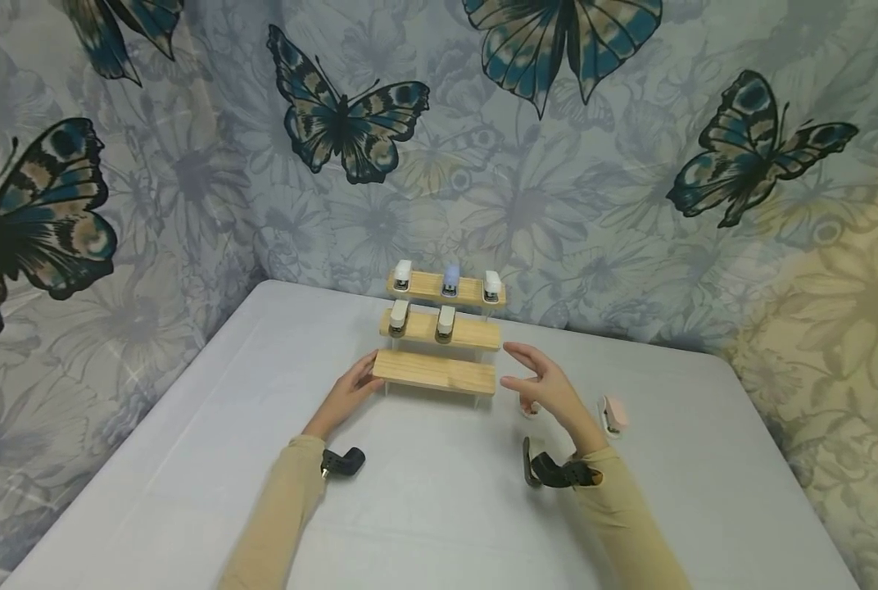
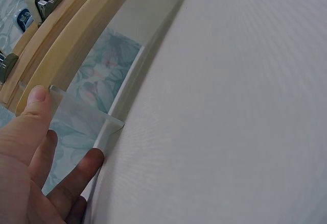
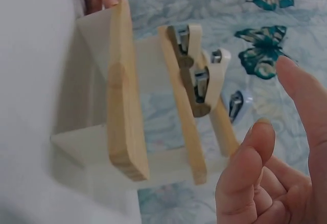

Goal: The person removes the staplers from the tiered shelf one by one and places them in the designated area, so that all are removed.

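Note:
A three-tier wooden display stand (image 1: pixel 434 371) with clear side supports stands on the table. My left hand (image 1: pixel 350 397) holds the left end of its lowest shelf, thumb at the front corner and fingers along the side. Just off the right end, my right hand (image 1: pixel 549 392) hovers with thumb and fingers apart, holding nothing. White staplers (image 1: pixel 402 274) and a lavender stapler (image 1: pixel 450 279) sit on the top shelf. Two off-white staplers (image 3: pixel 210 83) with dark bases are on the middle shelf. A pinkish stapler (image 1: pixel 529 407) lies partly hidden under my right hand.
A pink stapler (image 1: pixel 613 415) lies on the white-covered table (image 1: pixel 424 508) to the right of my right hand. Near the right wrist, a dark-based stapler (image 1: pixel 529 463) is partly covered by the wrist camera. A butterfly-patterned wall covering (image 1: pixel 439 205) rises behind the stand.

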